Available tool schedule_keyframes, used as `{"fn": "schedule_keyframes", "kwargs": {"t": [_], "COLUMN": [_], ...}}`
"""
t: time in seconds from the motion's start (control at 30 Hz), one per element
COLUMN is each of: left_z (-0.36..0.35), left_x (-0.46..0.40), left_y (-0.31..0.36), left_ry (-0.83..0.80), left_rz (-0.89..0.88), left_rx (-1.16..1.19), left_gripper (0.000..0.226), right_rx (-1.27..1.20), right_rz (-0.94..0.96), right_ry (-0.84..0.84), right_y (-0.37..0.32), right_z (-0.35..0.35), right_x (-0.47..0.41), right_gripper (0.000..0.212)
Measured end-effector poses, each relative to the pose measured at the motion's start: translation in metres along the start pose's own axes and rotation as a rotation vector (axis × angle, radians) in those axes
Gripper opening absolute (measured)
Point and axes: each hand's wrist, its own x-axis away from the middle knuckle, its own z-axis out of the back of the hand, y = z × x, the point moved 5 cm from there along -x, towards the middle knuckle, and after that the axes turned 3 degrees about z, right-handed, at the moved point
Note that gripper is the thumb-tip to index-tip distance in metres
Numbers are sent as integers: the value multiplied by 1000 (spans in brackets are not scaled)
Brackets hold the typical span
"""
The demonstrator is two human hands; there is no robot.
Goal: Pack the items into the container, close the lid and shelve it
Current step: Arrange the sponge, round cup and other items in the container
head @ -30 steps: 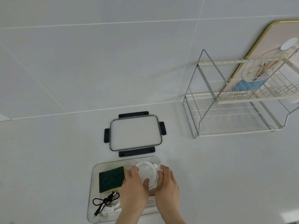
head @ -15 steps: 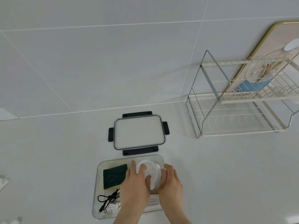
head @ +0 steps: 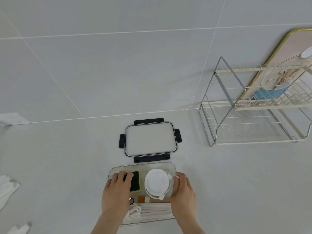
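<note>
Low in the centre of the frame sits the clear rectangular plastic container (head: pixel 175 171), already loaded: a dark green scouring sponge with a yellow edge (head: pixel 135 181) at its upper left, a round white plastic lidded tub (head: pixel 157 182) at its upper right, and lower down a black cable (head: pixel 131 200), a small orange piece (head: pixel 141 198) and some white strips and cord (head: pixel 152 212). The left hand (head: pixel 116 193) lies over the container's left side with fingers loosely curled on the sponge, pressing rather than gripping. The right hand (head: pixel 183 191) rests at the right wall, fingers bent against the rim beside the tub; whether it truly grips the wall I cannot tell. Packing looks nearly or fully done, though white cloth items (head: pixel 6 188) lie at the left edge of the frame. Just above the container the clear lid with four black latches (head: pixel 150 141) lies flat on the white counter (head: pixel 67 166), not yet fitted. Closing is left, then shelving, presumably on the two-tier wire rack (head: pixel 253 122) at the right
</note>
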Motion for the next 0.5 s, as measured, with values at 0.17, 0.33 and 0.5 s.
{"fn": "schedule_keyframes", "kwargs": {"t": [0.17,0.33,0.5], "left_z": [-1,8,2], "left_x": [-4,3,0], "left_y": [-4,17,54], "left_ry": [2,66,34], "left_rz": [-17,-179,-469], "left_rx": [5,96,49], "left_gripper": [86,88,77], "right_rx": [-6,-15,-38], "right_rz": [-8,-1,20], "right_ry": [18,13,0], "right_y": [1,0,-4], "right_z": [-1,0,3], "right_x": [0,0,2], "right_gripper": [26,27,53]}}
